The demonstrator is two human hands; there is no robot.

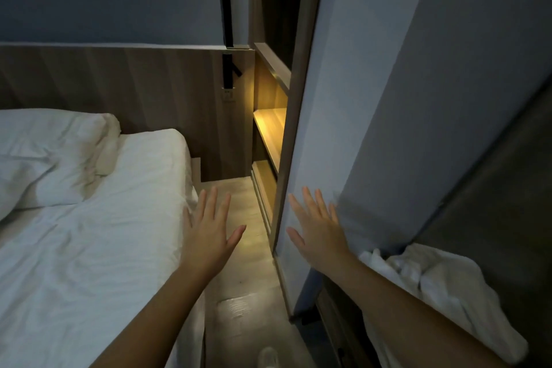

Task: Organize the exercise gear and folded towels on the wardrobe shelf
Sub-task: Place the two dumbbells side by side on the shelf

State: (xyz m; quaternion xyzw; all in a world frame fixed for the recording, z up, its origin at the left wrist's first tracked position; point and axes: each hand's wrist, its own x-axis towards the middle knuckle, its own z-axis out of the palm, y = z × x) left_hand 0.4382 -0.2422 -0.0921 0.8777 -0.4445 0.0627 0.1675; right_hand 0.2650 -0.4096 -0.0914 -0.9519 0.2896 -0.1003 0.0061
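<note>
Wardrobe door [343,98] hides most of the inside; only a sliver of the lit shelves [268,122] shows past its far edge. White towel [442,287], near right, is partly behind the right forearm [418,317]. Bed [89,248] and pillow [44,152] are cut by the left edge. Shoe [268,357] is cut by the bottom edge and blurred. Can't tell if the right hand [319,230] touches the door.

bed sheet [89,233] white | towel [442,287] white | wardrobe door [343,98] pale grey | shelf [270,122] warm yellow wood
</note>
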